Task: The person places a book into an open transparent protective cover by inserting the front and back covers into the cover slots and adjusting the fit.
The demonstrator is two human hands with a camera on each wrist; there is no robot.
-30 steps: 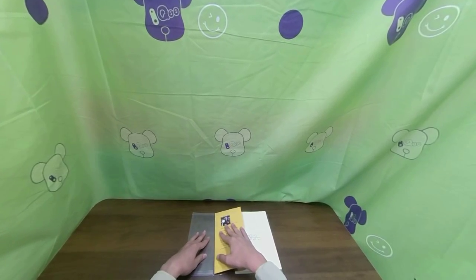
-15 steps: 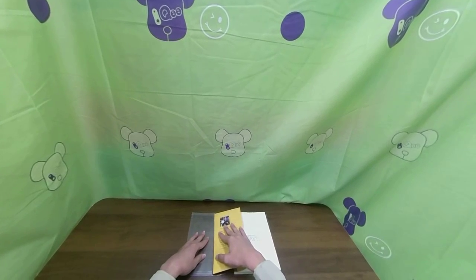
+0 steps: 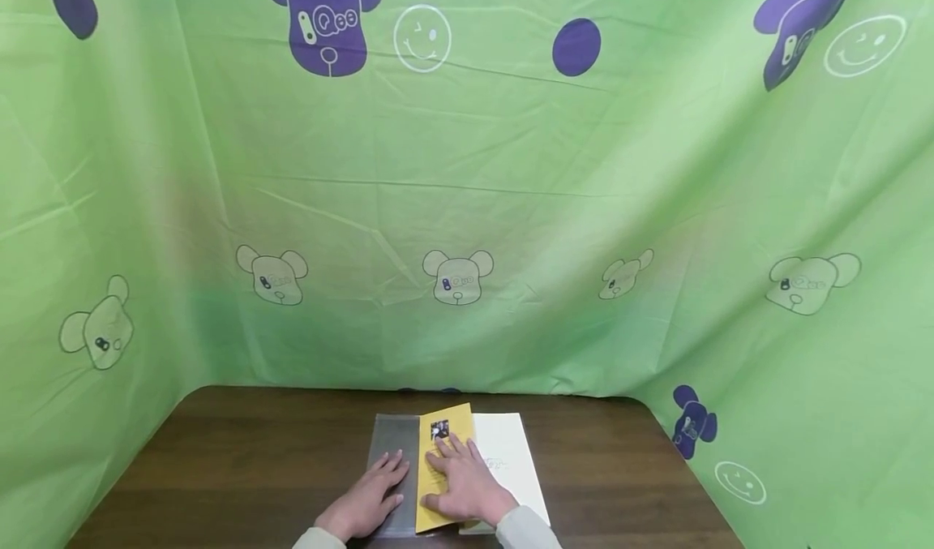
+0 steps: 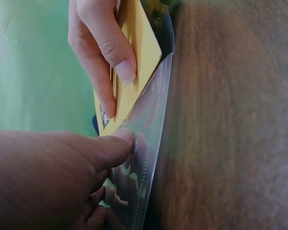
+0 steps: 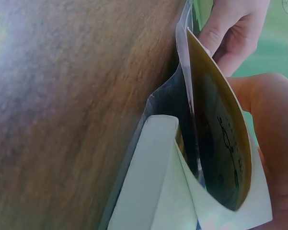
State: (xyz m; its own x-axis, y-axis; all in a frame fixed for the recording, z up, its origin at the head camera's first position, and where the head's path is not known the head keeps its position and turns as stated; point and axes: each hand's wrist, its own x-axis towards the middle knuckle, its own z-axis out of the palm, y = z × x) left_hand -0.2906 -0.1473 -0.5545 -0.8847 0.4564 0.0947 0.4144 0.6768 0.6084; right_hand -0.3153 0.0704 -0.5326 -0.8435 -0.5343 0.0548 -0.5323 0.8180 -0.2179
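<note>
An opened book lies on the table, its white page (image 3: 514, 443) to the right. Over its left part lies a yellow cover flap (image 3: 458, 419) with a small photo and printed text. A clear plastic book cover (image 3: 396, 431) spreads flat to the left of the flap. My left hand (image 3: 368, 500) rests on this plastic, fingers extended; its thumb lies by the stitched-looking edge in the left wrist view. My right hand (image 3: 470, 488) presses on the yellow flap with spread fingers. In the right wrist view the flap bows up above the thick page block (image 5: 148, 163).
The book lies near the front of a dark brown wooden table (image 3: 248, 468). A green cloth (image 3: 467, 168) with bear and smiley prints hangs behind the table and along both sides.
Both hands stay in place on the plastic cover and the yellow flap. The head view shifts very slightly.
</note>
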